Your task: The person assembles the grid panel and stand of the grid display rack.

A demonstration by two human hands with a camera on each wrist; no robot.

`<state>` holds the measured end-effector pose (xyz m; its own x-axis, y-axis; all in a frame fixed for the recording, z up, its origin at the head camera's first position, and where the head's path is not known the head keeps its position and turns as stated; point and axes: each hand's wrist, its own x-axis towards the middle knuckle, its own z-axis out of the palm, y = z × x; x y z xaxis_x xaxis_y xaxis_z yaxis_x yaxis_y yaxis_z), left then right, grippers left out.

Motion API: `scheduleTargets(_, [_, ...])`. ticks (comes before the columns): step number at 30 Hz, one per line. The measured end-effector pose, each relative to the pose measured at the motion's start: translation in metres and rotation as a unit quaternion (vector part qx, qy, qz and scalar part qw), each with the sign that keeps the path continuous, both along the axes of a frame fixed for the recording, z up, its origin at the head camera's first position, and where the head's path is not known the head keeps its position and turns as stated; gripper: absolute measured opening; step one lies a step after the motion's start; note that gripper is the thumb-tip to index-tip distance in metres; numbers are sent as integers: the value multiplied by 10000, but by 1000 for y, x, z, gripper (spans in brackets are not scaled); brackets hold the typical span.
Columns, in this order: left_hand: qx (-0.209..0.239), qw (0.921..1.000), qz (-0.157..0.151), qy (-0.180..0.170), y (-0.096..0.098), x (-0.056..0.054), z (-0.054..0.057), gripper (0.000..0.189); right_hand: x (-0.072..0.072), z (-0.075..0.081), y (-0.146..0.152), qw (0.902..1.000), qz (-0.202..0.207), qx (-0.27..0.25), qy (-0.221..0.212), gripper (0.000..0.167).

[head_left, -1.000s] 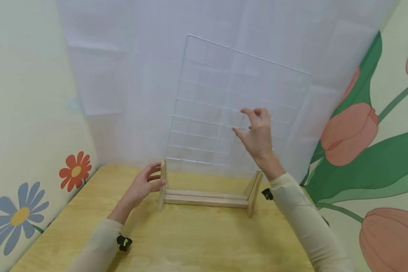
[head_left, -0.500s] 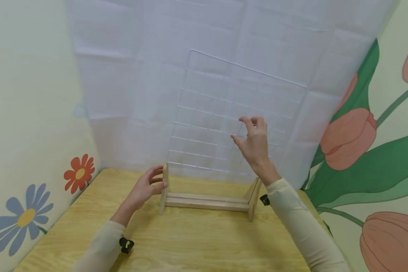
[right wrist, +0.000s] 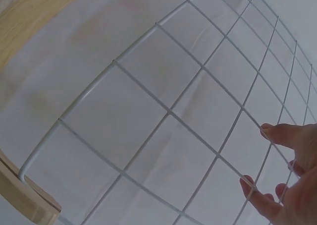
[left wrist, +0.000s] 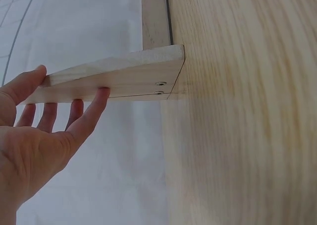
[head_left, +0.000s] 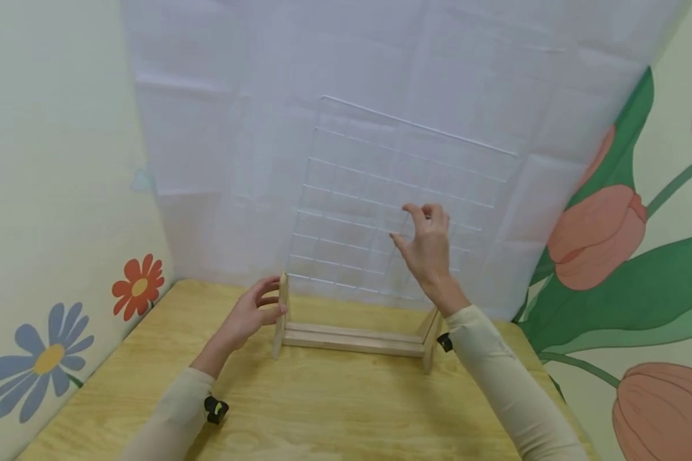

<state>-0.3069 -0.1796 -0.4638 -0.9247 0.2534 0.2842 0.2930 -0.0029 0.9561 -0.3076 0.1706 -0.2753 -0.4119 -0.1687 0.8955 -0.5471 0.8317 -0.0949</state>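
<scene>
A white wire grid panel (head_left: 419, 126) stands tilted above a pale wooden stand (head_left: 353, 343) on the table. My right hand (head_left: 429, 253) holds the panel right of its middle. In the right wrist view, thumb and fingers bend around the wires (right wrist: 169, 112), and a rounded corner of the panel meets the tip of a wooden upright (right wrist: 37, 205). My left hand (head_left: 248, 314) grips the stand's left upright. Seen from the left wrist, the thumb lies along one edge of that upright (left wrist: 133, 79), with the fingers against its outer face and far edge.
A wood-grain table (head_left: 323, 410) carries the stand. White sheeting (head_left: 236, 160) hangs close behind the panel. Walls painted with flowers close in the table on the left and right (head_left: 596, 237). Black wrist devices (head_left: 215, 410) sit at both sleeves.
The top of the grid panel has come lower and its bottom edge sits slightly lower at the stand. My right hand has moved down with it; my left hand keeps its grip.
</scene>
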Motion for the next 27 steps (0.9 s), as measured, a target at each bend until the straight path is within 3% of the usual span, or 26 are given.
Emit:
scheduleTargets(10, [-102,9999,-19,1,1,2,0,71,-1,-12,-2,9998,93,159,-50,57])
scheduleTargets(22, [-141,9999,74,19,10,-4,9,70,-2,-18,-1,9994,65,301,-137,56])
scheduleTargets(27, [-150,9998,72,-98,7,-1,5,71,0,-28,-2,9994,163,214,-196,56])
